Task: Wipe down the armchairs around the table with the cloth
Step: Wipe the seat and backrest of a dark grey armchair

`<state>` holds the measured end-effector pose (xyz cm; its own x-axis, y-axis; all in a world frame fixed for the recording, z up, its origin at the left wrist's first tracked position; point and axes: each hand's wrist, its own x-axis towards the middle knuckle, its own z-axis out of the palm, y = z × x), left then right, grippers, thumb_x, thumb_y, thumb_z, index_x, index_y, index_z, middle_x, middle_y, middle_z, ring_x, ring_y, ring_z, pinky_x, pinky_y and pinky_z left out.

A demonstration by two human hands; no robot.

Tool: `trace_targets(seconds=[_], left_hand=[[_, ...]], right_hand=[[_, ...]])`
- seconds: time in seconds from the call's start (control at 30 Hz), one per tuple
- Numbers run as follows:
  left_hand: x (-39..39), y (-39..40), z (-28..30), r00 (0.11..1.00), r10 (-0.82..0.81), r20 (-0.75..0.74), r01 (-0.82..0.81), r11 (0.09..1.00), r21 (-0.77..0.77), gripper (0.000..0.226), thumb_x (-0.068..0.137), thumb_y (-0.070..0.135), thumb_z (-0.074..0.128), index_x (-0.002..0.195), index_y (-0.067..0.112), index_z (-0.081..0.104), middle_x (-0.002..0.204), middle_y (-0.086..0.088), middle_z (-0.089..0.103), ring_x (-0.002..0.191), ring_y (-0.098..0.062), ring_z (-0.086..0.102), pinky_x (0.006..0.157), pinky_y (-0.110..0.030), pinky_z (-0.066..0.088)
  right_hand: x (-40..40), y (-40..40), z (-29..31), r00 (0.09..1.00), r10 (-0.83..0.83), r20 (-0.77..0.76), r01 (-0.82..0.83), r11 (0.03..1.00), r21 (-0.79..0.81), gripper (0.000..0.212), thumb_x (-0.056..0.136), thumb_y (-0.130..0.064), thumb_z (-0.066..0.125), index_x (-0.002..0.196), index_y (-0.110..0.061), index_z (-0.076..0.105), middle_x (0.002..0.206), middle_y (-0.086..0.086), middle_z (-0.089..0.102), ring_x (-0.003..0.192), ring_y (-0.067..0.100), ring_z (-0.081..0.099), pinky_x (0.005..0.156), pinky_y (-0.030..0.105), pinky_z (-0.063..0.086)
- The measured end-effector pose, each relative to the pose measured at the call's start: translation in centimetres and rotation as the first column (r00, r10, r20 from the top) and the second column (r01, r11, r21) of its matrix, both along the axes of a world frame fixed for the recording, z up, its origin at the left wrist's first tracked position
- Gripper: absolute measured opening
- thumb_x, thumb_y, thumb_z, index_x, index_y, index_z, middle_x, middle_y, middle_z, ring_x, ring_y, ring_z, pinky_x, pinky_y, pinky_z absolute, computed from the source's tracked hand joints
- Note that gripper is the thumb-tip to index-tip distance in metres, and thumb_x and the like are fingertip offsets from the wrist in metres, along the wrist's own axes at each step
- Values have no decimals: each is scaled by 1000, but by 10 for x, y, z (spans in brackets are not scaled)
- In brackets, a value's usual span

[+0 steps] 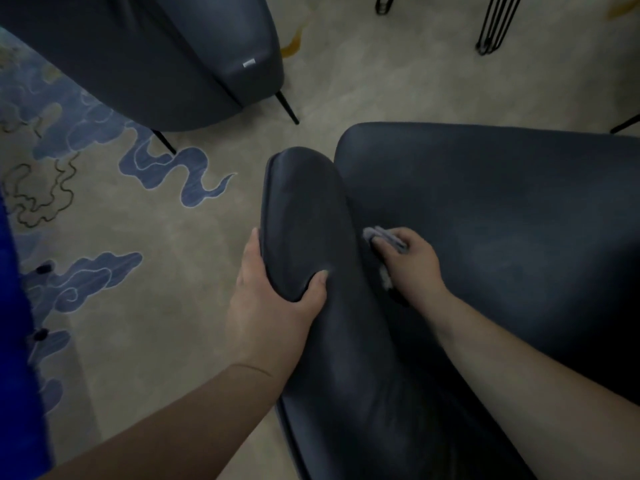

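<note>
Head view. Near armchair [485,209], dark blue leather: seat at right, padded armrest [304,216] at centre. Left hand [273,299]: clamped round the armrest, thumb on the inner face, fingers down the outer side. Right hand [410,261]: curled round a folded grey cloth [382,237], pressing it into the crease where seat meets armrest; a pale scrap of the cloth shows below the palm. Second armchair [156,57], same leather, upper left, thin black legs, well apart from the first. Carpet [156,258]: beige with blue cloud figures. Black wire legs [495,26], top right.
</note>
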<state>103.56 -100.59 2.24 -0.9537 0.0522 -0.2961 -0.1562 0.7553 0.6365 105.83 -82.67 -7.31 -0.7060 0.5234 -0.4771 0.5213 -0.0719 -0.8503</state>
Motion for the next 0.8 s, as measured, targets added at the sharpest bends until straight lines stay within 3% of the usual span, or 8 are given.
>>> trace_targets(seconds=[0.1, 0.23, 0.33, 0.43, 0.53, 0.63, 0.73, 0.8], left_hand=[[0, -1, -1, 1000, 2, -15, -2, 1000, 6, 96, 71, 55, 73, 151, 38, 23, 145, 16, 46, 128, -10, 49, 105, -33, 42], [-1, -1, -4, 999, -6, -42, 5, 1000, -5, 95, 71, 55, 72, 151, 35, 25, 145, 14, 48, 127, -11, 50, 102, -30, 42], [-2, -1, -5, 999, -2, -43, 3, 1000, 16, 94, 71, 52, 73, 150, 33, 27, 144, 14, 48, 127, -8, 49, 103, -28, 42], [-2, -2, -5, 1000, 1, -24, -1, 1000, 26, 97, 67, 58, 69, 150, 35, 26, 143, 13, 48, 126, -9, 51, 104, -37, 45], [-3, -2, -2, 1000, -11, 1, 11, 1000, 15, 98, 68, 63, 68, 150, 38, 21, 146, 13, 46, 127, -11, 51, 103, -39, 47], [-3, -2, 3, 1000, -26, 4, 26, 1000, 3, 96, 73, 59, 70, 151, 34, 20, 148, 10, 44, 128, -14, 50, 103, -37, 45], [-3, -1, 7, 999, -53, 14, 53, 999, 0, 93, 78, 56, 69, 152, 30, 19, 149, 7, 41, 127, -19, 50, 100, -36, 45], [-4, 0, 9, 996, -82, 29, 82, 997, -12, 93, 81, 56, 67, 154, 27, 16, 152, 4, 37, 128, -23, 50, 98, -37, 44]], right_hand=[[-13, -6, 22, 984, -86, -157, 87, 996, 1, 10, 92, -28, 60, 85, -35, 63, 82, -11, 66, 75, 6, 63, 72, 28, 48], [-24, -39, 47, 956, 30, -292, -23, 999, 25, 25, 92, -27, 59, 114, -38, 65, 102, -4, 58, 87, -9, 56, 82, 6, 40], [-18, -47, 41, 970, -9, -241, 17, 999, 32, 33, 91, -21, 61, 120, -37, 61, 112, 1, 55, 93, -20, 50, 84, -4, 32], [-15, -43, 35, 977, -9, -212, 13, 1000, 20, 32, 93, -22, 60, 123, -28, 63, 120, 0, 61, 104, -11, 56, 93, 5, 38], [0, -41, 34, 990, -17, -139, 12, 999, -35, 30, 95, -16, 57, 124, -17, 62, 111, -17, 63, 98, -17, 57, 88, 3, 40], [22, -38, 31, 1000, -20, 15, 21, 998, -60, 28, 94, -18, 59, 122, -16, 64, 113, -7, 69, 99, -4, 62, 89, 11, 46], [40, -33, 43, 997, -8, 74, 7, 1000, 14, 28, 92, -16, 61, 120, -12, 65, 113, -10, 64, 90, -18, 57, 79, -4, 36], [49, -30, 58, 998, -42, 57, 36, 994, 104, 27, 92, -16, 61, 119, -11, 65, 109, -13, 62, 85, -25, 53, 75, -8, 33]])
